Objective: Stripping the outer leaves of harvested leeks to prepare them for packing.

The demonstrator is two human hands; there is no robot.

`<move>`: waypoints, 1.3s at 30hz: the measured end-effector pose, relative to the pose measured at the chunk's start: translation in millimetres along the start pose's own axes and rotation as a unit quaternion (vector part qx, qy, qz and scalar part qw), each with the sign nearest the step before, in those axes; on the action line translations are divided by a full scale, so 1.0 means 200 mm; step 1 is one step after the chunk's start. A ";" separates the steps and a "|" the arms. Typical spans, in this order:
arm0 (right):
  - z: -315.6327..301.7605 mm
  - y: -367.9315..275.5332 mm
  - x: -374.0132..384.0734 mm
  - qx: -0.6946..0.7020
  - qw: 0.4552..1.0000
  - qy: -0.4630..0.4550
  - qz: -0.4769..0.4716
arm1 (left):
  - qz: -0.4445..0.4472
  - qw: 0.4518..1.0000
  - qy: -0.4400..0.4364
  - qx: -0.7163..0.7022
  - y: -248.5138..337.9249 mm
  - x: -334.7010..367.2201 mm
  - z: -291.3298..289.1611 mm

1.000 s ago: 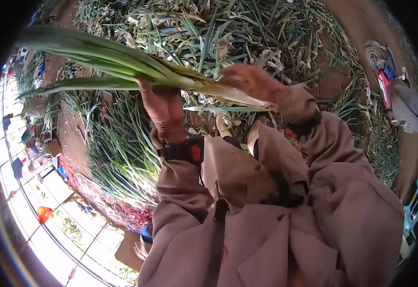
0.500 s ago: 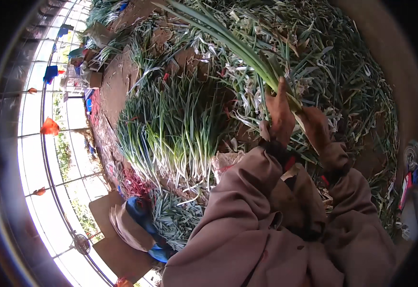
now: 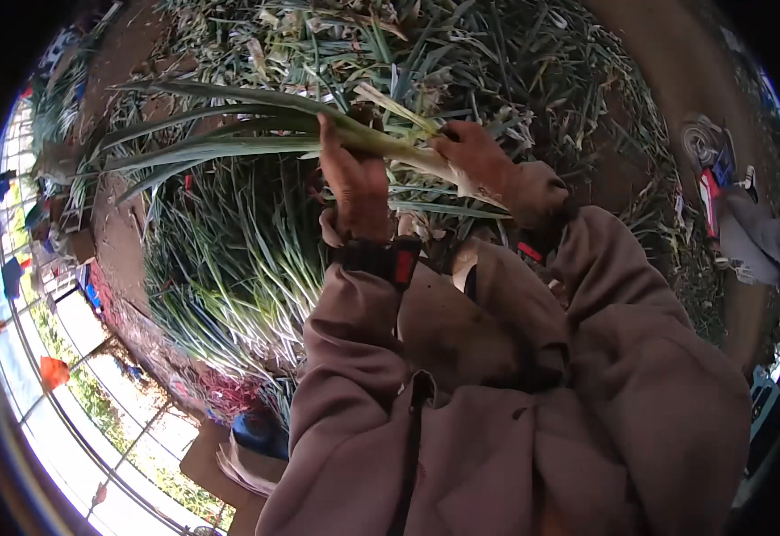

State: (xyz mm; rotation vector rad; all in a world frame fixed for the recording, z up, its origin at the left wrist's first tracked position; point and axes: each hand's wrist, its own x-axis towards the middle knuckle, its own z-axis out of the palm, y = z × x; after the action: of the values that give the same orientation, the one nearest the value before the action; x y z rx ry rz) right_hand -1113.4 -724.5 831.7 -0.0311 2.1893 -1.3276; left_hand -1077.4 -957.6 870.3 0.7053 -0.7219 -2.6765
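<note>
A large green onion (image 3: pixel 390 146) lies across in front of me, its long green leaves fanning out to the left and its pale base at the right. My left hand (image 3: pixel 356 192) is closed around the stalk, with the thumb up along its near side. Over the pale base, my right hand (image 3: pixel 481 163) is closed, fingers bent. A yellowish outer leaf (image 3: pixel 394 107) splits away from the stalk and runs to the right fingertips. The tip of the base is partly hidden by the right hand.
At the left, a pile of green onions (image 3: pixel 229 268) lies with white ends toward me. Loose leaves and peelings (image 3: pixel 542 71) cover the ground ahead and right. Red string (image 3: pixel 229 393) and cardboard (image 3: pixel 216 464) lie lower left. A grey bag-like thing (image 3: pixel 751 237) stands far right.
The green onion has swung from slanting up-left to nearly level, and both hands have moved left in view. An outer leaf now stands away from the stalk. The whole view has turned rightward.
</note>
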 end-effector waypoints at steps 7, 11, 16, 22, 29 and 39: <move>-0.09 -0.14 -0.20 -0.191 0.906 0.236 -0.295 | 0.025 0.998 -0.048 0.041 -0.07 -0.08 0.13; -0.11 -0.35 -0.26 -0.185 0.921 0.114 -0.325 | -0.010 0.998 -0.044 0.042 -0.12 -0.14 0.16; -0.12 -0.35 -0.13 0.011 0.963 0.037 -0.268 | -0.081 0.991 -0.108 0.010 -0.25 -0.20 0.27; -0.04 -0.45 -0.12 0.024 0.959 0.025 -0.282 | -0.052 0.990 -0.129 0.033 -0.18 -0.17 0.13; -0.10 -0.53 -0.21 0.022 0.989 0.075 -0.125 | -0.047 0.996 -0.044 0.056 -0.09 -0.27 0.35; -0.39 -0.10 -0.34 0.006 0.956 0.090 -0.278 | 0.010 0.995 -0.034 0.097 0.18 -0.02 0.40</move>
State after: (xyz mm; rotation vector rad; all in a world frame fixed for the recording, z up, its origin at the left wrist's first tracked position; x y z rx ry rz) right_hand -1099.3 -651.0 905.5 -0.5824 2.4270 -1.6956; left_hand -1110.8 -954.7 950.8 0.6515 -1.0113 -2.6478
